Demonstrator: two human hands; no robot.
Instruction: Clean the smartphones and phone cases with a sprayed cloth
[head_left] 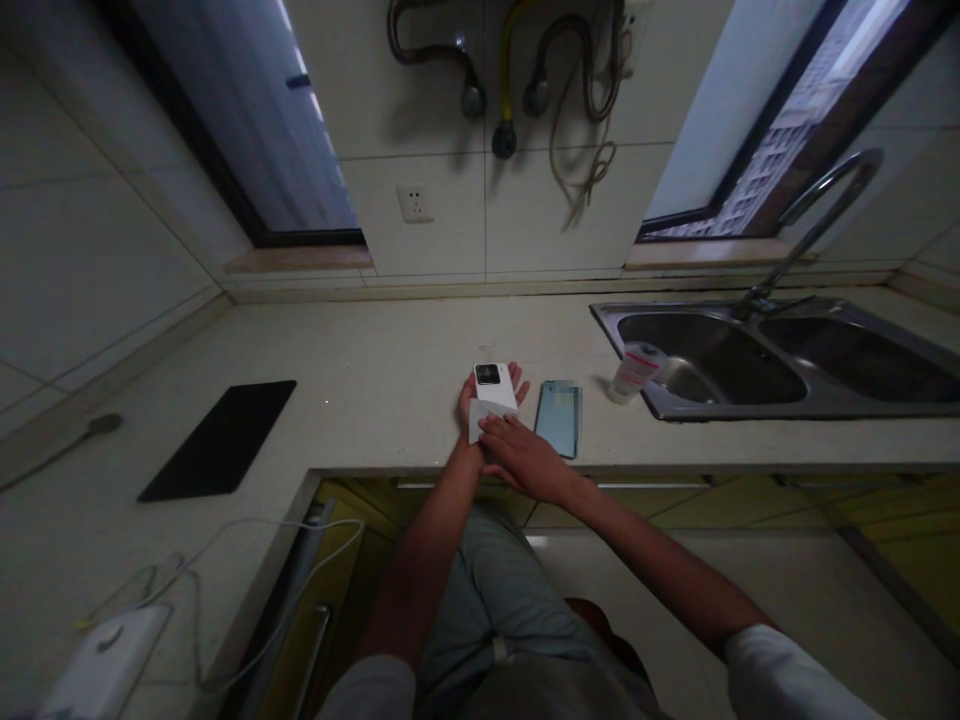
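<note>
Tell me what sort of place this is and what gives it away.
Most likely a kitchen: a double-bowl metal sink with a curved faucet is set into a pale countertop, with yellowish cabinets below.

Windows (247,120): weak bluish daylight; room dim
Pipes (507,65): soft shadows on wall (525,225)
Sink (712,350): dull glare
Blue phone (555,425): right edge pixelated
Edges: stretched, soft

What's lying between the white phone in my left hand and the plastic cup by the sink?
The head view shows a flat blue item on the counter between the white phone and plastic cup.
</note>
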